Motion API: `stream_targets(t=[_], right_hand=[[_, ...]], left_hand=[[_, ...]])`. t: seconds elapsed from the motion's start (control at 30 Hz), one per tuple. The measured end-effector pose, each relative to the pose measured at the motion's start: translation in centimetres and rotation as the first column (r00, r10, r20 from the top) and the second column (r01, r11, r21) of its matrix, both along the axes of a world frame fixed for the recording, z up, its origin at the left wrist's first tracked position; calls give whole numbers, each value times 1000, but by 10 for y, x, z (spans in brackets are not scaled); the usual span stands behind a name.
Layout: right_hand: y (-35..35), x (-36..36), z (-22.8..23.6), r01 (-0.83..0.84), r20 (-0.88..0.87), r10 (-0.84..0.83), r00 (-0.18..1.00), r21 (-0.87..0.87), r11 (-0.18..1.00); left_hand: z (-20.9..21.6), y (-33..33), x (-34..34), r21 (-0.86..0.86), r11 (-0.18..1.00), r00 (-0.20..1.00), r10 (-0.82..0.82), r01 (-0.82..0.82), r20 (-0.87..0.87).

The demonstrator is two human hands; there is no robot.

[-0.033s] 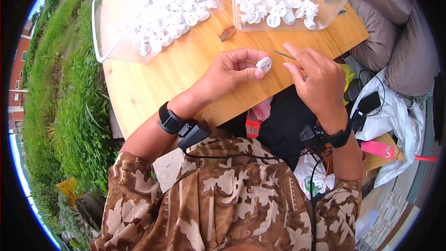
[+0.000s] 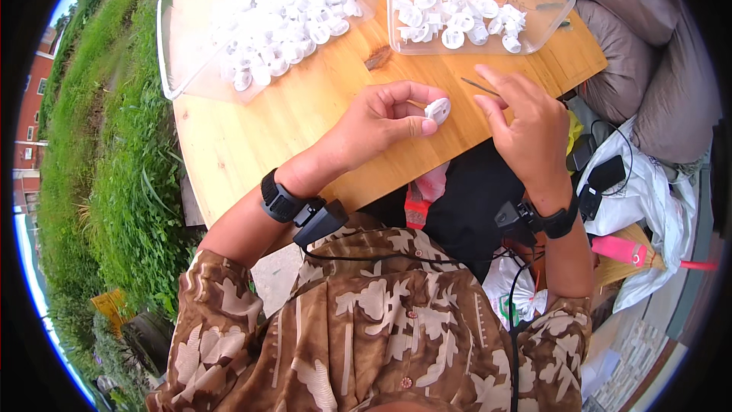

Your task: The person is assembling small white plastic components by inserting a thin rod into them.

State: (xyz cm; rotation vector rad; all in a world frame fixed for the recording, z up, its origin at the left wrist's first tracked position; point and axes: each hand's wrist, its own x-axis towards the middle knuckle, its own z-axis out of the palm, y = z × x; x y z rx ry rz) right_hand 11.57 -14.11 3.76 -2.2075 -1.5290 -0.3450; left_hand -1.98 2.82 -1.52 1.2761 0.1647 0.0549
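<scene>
Two clear bins at the table's (image 2: 252, 133) far edge hold white parts, many in the left bin (image 2: 191, 69), fewer in the right bin (image 2: 534, 27), while the left hand (image 2: 374, 126) pinches one white part (image 2: 438, 110) mid-table and the right hand (image 2: 526, 126) grips a thin pin (image 2: 479, 86), so work appears far from finished.

Bare wooden table (image 2: 252, 145) open between hands and two clear tubs (image 2: 171, 69), tubs blocking the far edge
</scene>
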Motion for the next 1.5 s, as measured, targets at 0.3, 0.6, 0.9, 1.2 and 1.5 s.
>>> stream_targets(t=[0.3,0.6,0.9,1.2,1.5], right_hand=[[46,49,-41,-24,-66,33,997,130,991],[61,62,-66,-72,-86,91,992,198,978],[45,54,-62,-42,-443,175,879,294,955],[25,12,-46,-171,-675,341,655,307,936],[27,1,-38,31,-860,273,432,317,948]], left_hand=[[75,23,-63,222,926,915,222,-306,336],[118,127,-81,616,216,649,358,-757,671],[52,19,-14,545,792,938,98,-275,332],[-16,9,19,12,995,986,91,-94,142],[-19,5,16,-214,973,988,114,-89,107]])
